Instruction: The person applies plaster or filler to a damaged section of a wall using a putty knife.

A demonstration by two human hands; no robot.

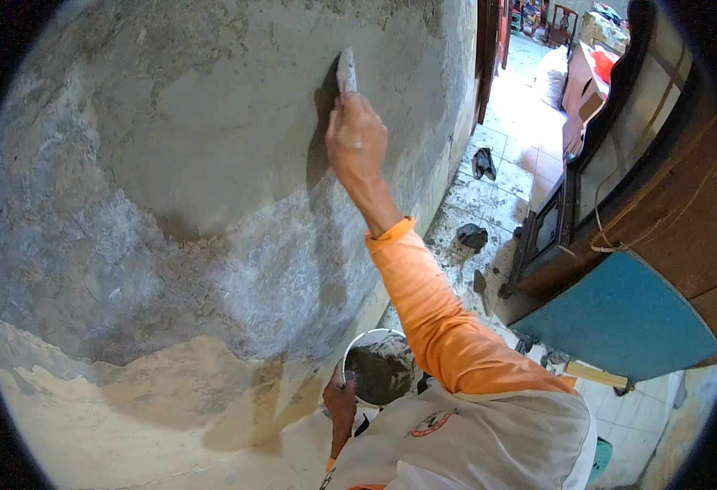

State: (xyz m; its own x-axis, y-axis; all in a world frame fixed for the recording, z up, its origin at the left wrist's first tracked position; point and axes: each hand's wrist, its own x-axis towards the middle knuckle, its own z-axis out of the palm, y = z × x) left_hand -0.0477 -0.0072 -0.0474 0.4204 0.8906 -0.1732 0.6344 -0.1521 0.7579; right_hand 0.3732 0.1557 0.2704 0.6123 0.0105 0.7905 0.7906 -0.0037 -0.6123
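A rough grey plastered wall (211,163) fills the room's left side. Nearest, the left hand (340,406) grips the rim of a white bucket of wet grey mortar (379,367), kept handy below. Higher, the right hand (356,139) is clenched around a flat steel trowel (347,69), pressing it against the wall. Beyond, debris litters the tiled floor (497,196).
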